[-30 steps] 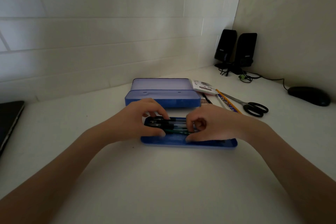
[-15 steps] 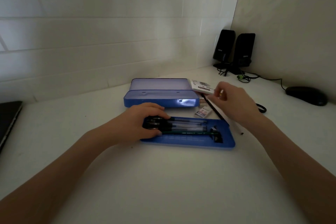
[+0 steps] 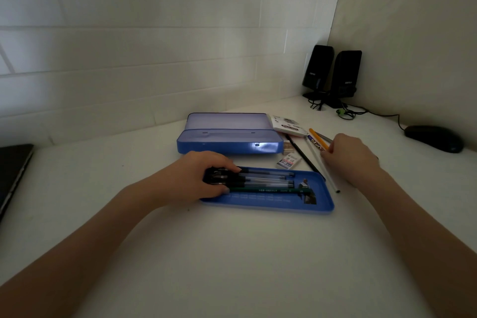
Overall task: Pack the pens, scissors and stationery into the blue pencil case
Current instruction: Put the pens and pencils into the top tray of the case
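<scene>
Head view: left hand (image 3: 204, 175) fingers pinning four pens (image 3: 265, 181); right hand (image 3: 348, 157) fingers gripping one pencil (image 3: 320, 162).

Pens (image 3: 263, 181) in tray (image 3: 320, 208), case (image 3: 229, 141) behind

White desk (image 3: 245, 253) carries pencil case (image 3: 229, 141), eraser (image 3: 288, 161), mouse (image 3: 433, 138).

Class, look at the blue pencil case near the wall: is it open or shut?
Open. The case has its lid folded back flat toward the wall, so the bare inside of both halves shows.
</scene>
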`<action>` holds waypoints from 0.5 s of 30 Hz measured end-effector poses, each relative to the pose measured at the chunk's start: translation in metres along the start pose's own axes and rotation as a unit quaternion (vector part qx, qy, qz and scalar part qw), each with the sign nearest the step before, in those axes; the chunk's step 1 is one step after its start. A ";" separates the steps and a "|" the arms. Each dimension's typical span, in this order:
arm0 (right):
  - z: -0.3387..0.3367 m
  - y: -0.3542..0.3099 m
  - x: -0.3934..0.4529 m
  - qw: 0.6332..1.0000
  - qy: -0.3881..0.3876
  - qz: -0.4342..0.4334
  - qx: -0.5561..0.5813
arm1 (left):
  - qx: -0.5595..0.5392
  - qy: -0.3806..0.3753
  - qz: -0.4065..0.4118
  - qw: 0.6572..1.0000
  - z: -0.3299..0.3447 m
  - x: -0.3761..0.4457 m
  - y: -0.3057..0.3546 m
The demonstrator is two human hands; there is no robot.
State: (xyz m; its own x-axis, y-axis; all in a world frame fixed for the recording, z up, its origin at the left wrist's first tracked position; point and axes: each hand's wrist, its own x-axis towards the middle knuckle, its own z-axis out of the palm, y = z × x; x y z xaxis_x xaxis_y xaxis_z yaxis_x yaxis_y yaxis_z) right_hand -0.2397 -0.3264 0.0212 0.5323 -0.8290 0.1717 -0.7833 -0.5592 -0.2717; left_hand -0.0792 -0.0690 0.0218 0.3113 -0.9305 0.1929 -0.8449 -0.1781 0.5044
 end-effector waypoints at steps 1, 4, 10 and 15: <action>0.000 -0.001 -0.001 1.000 0.002 -0.005 -0.015 | -0.001 -0.001 -0.002 1.000 0.000 0.000 0.000; -0.002 -0.005 -0.003 0.999 0.007 -0.008 -0.053 | 0.000 -0.003 -0.003 1.000 0.000 0.000 0.000; -0.009 -0.011 -0.007 0.997 -0.006 0.003 -0.079 | -0.002 -0.001 -0.011 1.000 0.000 0.000 0.001; -0.016 -0.010 -0.006 0.998 0.055 -0.005 -0.043 | 0.001 -0.006 -0.021 1.000 -0.002 0.000 0.003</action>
State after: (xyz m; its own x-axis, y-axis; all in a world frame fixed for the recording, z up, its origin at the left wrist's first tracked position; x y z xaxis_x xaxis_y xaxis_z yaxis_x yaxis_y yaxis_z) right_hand -0.2401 -0.3158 0.0384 0.5046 -0.8173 0.2783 -0.8059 -0.5615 -0.1877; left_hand -0.0810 -0.0686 0.0244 0.3408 -0.9262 0.1611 -0.8324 -0.2176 0.5096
